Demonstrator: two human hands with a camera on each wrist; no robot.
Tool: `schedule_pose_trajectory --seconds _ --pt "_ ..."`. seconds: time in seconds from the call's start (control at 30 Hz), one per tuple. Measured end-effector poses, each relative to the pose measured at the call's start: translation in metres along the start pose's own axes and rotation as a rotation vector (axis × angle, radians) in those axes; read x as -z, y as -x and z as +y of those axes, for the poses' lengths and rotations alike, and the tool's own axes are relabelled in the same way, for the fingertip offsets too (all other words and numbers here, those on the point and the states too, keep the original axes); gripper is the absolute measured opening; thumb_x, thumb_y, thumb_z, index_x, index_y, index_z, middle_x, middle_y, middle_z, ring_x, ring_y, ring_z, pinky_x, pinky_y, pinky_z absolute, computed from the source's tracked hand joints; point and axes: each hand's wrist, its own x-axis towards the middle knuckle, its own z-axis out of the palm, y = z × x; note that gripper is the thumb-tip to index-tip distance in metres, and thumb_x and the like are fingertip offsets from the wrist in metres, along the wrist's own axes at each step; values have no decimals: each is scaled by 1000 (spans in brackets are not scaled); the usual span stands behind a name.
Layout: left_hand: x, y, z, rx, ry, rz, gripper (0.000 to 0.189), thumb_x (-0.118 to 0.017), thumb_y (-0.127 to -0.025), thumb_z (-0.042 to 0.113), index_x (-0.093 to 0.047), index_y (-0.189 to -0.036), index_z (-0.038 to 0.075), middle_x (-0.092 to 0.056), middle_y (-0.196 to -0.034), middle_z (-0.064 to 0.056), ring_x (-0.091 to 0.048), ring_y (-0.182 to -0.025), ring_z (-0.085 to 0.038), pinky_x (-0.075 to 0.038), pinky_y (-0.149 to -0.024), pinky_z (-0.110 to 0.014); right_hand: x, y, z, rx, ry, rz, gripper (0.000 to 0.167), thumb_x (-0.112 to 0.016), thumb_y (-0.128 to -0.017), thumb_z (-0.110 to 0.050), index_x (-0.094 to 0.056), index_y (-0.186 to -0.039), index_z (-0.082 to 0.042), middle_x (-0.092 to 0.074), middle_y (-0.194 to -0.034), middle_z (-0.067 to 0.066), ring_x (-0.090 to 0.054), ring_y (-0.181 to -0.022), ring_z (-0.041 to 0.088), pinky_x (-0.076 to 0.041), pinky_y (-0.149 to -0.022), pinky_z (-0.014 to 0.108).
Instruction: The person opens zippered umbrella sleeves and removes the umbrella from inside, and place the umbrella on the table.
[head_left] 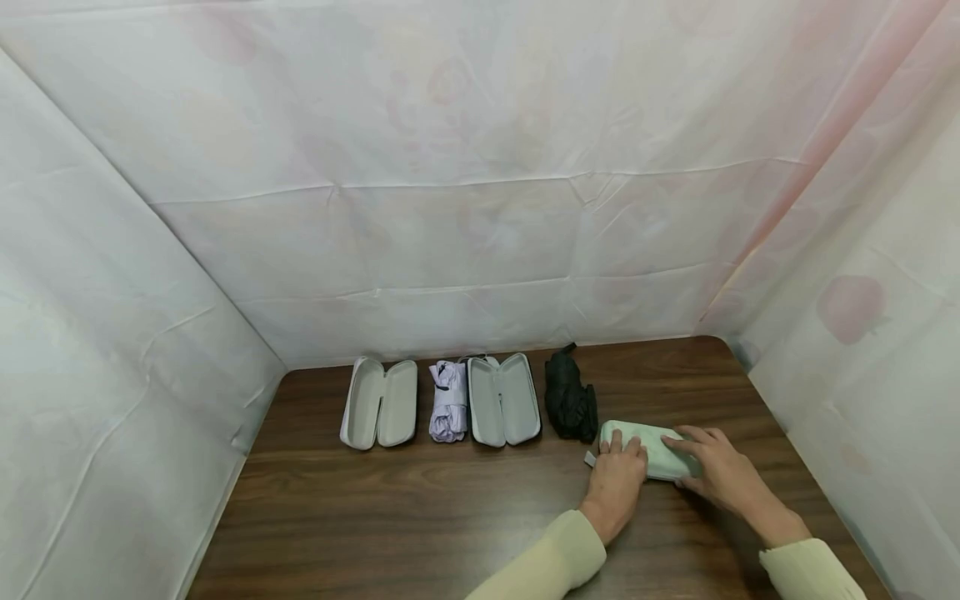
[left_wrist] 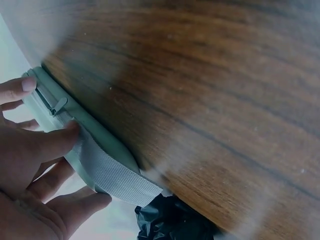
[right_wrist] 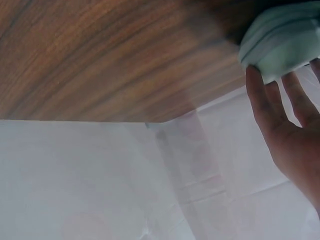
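Observation:
A closed mint-green zip case [head_left: 660, 454] lies on the right part of the table. My left hand [head_left: 617, 487] grips its left end, fingers over the top. In the left wrist view the thumb is against the zipped side, between the zipper pull [left_wrist: 60, 105] and a grey fabric strap [left_wrist: 117, 175]. My right hand [head_left: 720, 471] holds the other end with thumb and fingers. In the right wrist view its fingertips touch the rounded end of the case [right_wrist: 280, 55]. The palms' undersides are hidden in the head view.
Just left of the case lies a black folded umbrella [head_left: 567, 396]. Further left are an open grey-lined case [head_left: 519, 400], a rolled lavender umbrella [head_left: 450, 404] and another open case [head_left: 397, 404]. A pale curtain [head_left: 465, 233] hangs behind the wooden table [head_left: 375, 517].

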Motion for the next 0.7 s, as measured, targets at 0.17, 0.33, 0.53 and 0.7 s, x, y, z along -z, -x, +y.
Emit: schedule_pose_trajectory --seconds 0.17,0.33,0.53,0.7 --pt "2 -2 0 -3 -20 -4 46 -84 -92 35 -70 -136 38 -60 -139 16 -55 -135 -13 -52 -103 -26 5 1 -3 -21 1 -25 67 -99 -70 -15 -74 -131 -6 -61 -140 24 -57 -117 50 -58 -62 59" --pt "3 -4 -1 -15 -14 -4 43 -85 -91 35 -71 -131 38 -61 -135 18 -55 -132 -12 -53 -101 -26 6 3 -6 -36 2 -41 67 -98 -70 -13 -73 -132 -5 -61 -139 25 -56 -117 53 -58 -61 60" --pt "1 -7 -4 -20 18 29 39 -88 -87 33 -74 -124 36 -64 -129 18 -57 -124 -10 -54 -98 -26 8 2 -8 -65 -1 -64 66 -97 -71 -12 -73 -132 -5 -60 -139 27 -56 -119 53 -57 -61 60" --pt "0 -8 -6 -34 41 42 34 -89 -87 30 -76 -118 37 -65 -123 17 -57 -116 -8 -55 -97 -26 8 3 -9 -51 -29 -56 66 -98 -69 -11 -74 -130 -2 -61 -136 28 -61 -115 52 -58 -72 64"
